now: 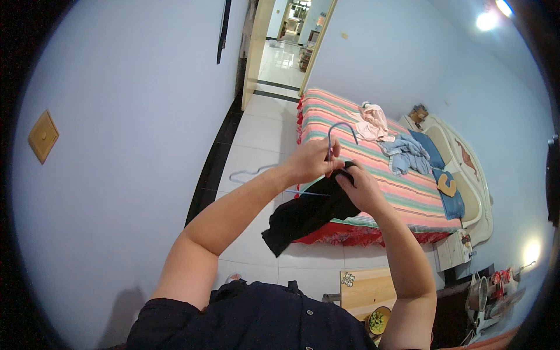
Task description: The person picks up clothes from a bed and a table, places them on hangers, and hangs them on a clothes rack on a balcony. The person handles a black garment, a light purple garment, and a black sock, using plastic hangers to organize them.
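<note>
My left hand [315, 160] is closed around the neck of a blue-grey clothes hanger [330, 133], just below its hook. One end of the hanger sticks out to the left past my wrist. A black garment [312, 217] hangs from my right hand [363, 188], whose fingers are closed on its upper edge close to the hanger's neck. Part of the hanger's lower bar passes over or into the cloth; the rest is hidden by it. The garment's loose end droops down to the left. What kind of garment it is cannot be made out.
Beyond my hands stands a bed with a striped cover [326, 111], bearing a pink garment [373, 122], a blue garment [406, 154] and blue pillows [449, 204]. A wooden table [367, 287] with a yellow bowl [378, 321] is near my right arm. An open doorway [283, 58] lies ahead.
</note>
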Demonstrator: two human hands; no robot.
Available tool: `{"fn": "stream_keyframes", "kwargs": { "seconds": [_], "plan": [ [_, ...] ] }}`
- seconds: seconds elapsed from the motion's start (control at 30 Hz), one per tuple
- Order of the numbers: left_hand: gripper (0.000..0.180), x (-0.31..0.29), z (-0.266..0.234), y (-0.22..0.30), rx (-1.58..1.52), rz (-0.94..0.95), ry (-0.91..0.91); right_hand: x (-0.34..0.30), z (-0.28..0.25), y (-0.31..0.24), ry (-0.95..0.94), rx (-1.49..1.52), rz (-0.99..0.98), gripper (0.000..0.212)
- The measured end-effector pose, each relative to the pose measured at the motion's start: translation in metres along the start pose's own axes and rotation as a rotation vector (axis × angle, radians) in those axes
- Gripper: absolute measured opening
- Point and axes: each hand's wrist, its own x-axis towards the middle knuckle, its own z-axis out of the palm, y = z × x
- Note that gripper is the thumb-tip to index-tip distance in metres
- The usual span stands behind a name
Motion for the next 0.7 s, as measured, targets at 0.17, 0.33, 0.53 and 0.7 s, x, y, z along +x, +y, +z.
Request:
{"fn": "stream_keyframes", "kwargs": {
  "seconds": [0.17, 0.33, 0.53, 0.7],
  "plan": [
    [0.04, -0.015, -0.013, 0.003, 0.575, 0.319, 0.6, 0.017, -0.006, -0.012, 0.158, -0.14, 0.028, 0.038],
    [0.02, -0.092, 0.024, -0.065, 0.408, 0.343, 0.678, 0.018, -0.023, -0.023, 0.2, -0.062, 0.057, 0.037],
    [0.028, -0.093, 0.082, -0.112, -0.125, -0.345, 0.366, 0.008, -0.042, -0.022, 0.217, -0.061, 0.016, 0.038],
    [0.022, -0.076, 0.121, -0.104, -0.114, -0.334, 0.226, -0.01, -0.052, -0.019, 0.26, -0.015, 0.045, 0.04]
  ]
}}
